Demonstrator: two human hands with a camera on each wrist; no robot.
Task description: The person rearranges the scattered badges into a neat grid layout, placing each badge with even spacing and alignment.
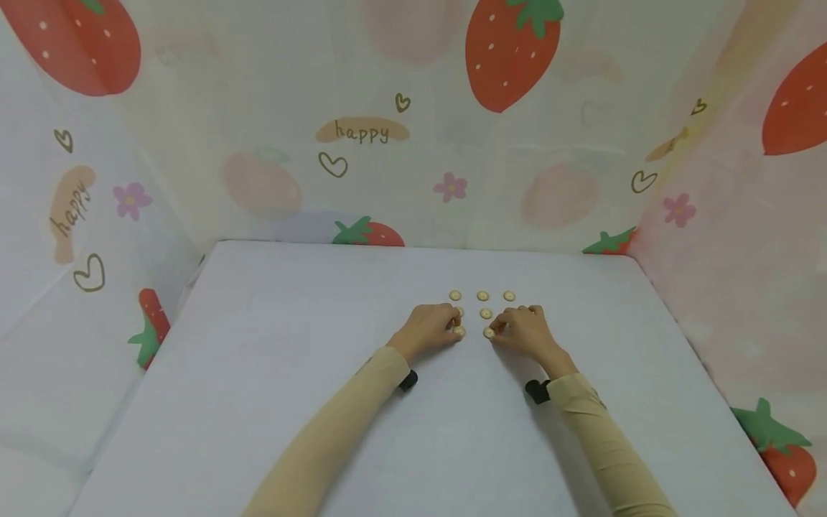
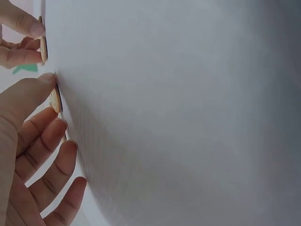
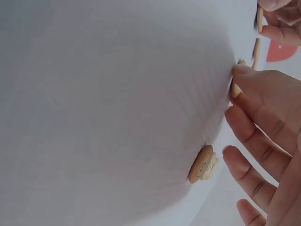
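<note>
Small round wooden buttons lie in rows on the white table. My left hand (image 1: 428,327) pinches the front-left button (image 1: 459,331) by its edges between thumb and forefinger, its other fingers loosely spread in the left wrist view. To its right, my right hand (image 1: 525,332) holds another front-row button (image 1: 489,332) between thumb and forefinger. Both held buttons sit right at the table surface. Behind them are a middle button (image 1: 486,314) and one partly covered by the left fingers. The right wrist view shows a button (image 3: 202,164) beyond the right hand's lower fingers.
A back row holds a left button (image 1: 455,295), a centre button (image 1: 482,295) and a right button (image 1: 509,295). White cloth covers the table (image 1: 291,323). Strawberry-print curtains (image 1: 381,194) enclose its back and sides.
</note>
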